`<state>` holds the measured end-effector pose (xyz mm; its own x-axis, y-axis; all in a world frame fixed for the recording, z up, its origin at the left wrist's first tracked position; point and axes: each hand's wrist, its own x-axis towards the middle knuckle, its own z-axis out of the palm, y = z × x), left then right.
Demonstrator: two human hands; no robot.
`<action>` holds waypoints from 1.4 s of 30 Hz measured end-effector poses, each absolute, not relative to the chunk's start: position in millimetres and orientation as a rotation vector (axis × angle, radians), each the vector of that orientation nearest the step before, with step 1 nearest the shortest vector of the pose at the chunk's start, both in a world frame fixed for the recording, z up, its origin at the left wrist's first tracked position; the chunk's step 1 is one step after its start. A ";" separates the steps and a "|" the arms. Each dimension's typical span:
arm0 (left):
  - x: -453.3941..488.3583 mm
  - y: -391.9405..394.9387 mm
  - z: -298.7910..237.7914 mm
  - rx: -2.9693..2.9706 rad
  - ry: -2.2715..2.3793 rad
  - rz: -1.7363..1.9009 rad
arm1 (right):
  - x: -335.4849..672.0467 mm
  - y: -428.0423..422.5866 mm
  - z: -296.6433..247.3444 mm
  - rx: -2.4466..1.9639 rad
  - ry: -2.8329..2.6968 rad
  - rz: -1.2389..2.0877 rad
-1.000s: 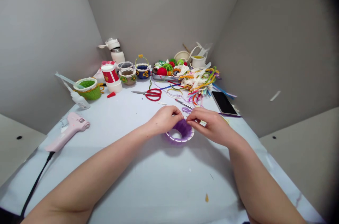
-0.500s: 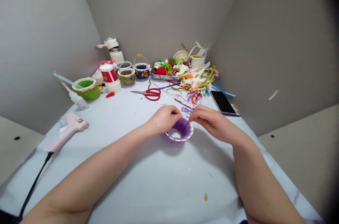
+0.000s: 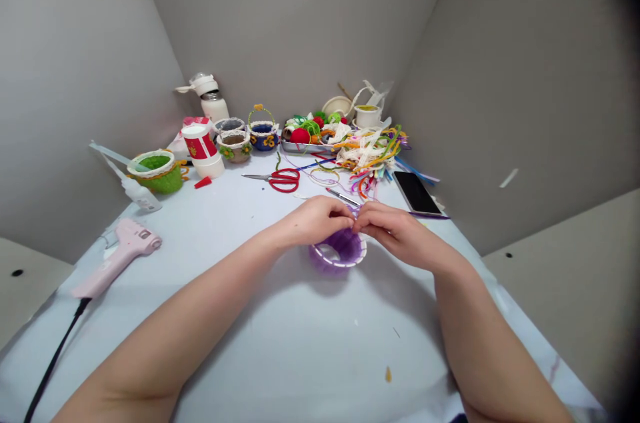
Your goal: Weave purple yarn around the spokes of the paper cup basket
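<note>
A small round basket (image 3: 353,251) in purple yarn with a white-edged rim stands on the table in front of me. My left hand (image 3: 320,219) is closed at its far rim, thumb and fingers pinched on the edge. My right hand (image 3: 393,226) is closed too, its fingertips pinched at the far right of the rim, close to the left fingertips. Purple yarn (image 3: 353,208) lies just behind the hands and seems to run into the right fingers; the pinch itself is partly hidden. A pen-like tool (image 3: 343,197) lies beyond them.
Red-handled scissors (image 3: 285,180) lie behind the left hand. A pink glue gun (image 3: 117,259), glue bottle (image 3: 141,195) and green basket (image 3: 170,179) are at left. Small decorated pots (image 3: 235,148), a yarn tray (image 3: 307,147) and a strip pile (image 3: 370,149) stand at the back; a phone (image 3: 417,193) is right.
My right hand has moved slightly left, so both hands' fingertips now meet at the basket's far rim. The view has shifted a little.
</note>
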<state>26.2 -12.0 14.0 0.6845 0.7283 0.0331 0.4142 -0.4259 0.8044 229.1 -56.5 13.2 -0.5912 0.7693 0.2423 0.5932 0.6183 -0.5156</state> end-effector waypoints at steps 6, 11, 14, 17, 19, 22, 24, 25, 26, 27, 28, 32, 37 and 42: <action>25.7 -6.8 16.2 2.091 0.867 0.361 | 230.8 -56.4 13.1 -1.054 -2.391 0.587; 24.7 -12.2 16.1 2.066 0.938 0.358 | 231.2 -56.2 13.1 -1.058 -2.385 0.571; 23.9 -14.1 17.5 2.063 0.953 0.351 | 231.1 -55.4 12.3 -1.051 -2.363 0.565; 23.1 -14.6 18.6 2.047 0.964 0.343 | 231.3 -53.2 10.0 -1.057 -2.335 0.577; 22.5 -14.7 18.8 2.045 0.961 0.345 | 231.5 -51.3 8.2 -1.062 -2.325 0.587; 21.7 -15.1 18.5 2.059 0.969 0.351 | 231.1 -49.3 6.4 -1.070 -2.328 0.606; 21.9 -15.7 18.1 2.065 0.976 0.353 | 229.9 -49.1 6.3 -1.096 -2.340 0.631; 22.2 -16.1 17.9 2.065 0.980 0.353 | 229.1 -49.2 6.4 -1.107 -2.350 0.655; 22.6 -16.4 17.8 2.063 0.982 0.354 | 228.1 -49.4 6.5 -1.113 -2.360 0.686; 23.1 -16.8 17.6 2.059 0.984 0.354 | 227.0 -49.5 6.6 -1.113 -2.368 0.718; 23.6 -17.1 17.5 2.049 0.987 0.351 | 226.0 -49.4 6.5 -1.111 -2.375 0.750; 23.9 -17.6 17.9 1.994 1.015 0.358 | 224.2 -46.6 4.3 -1.160 -2.333 0.822; 18.3 -16.9 21.3 1.996 0.998 0.333 | 228.0 -43.5 2.1 -1.247 -2.212 0.888; 15.4 -16.6 23.6 1.988 1.005 0.291 | 230.5 -44.2 3.6 -1.189 -2.239 0.884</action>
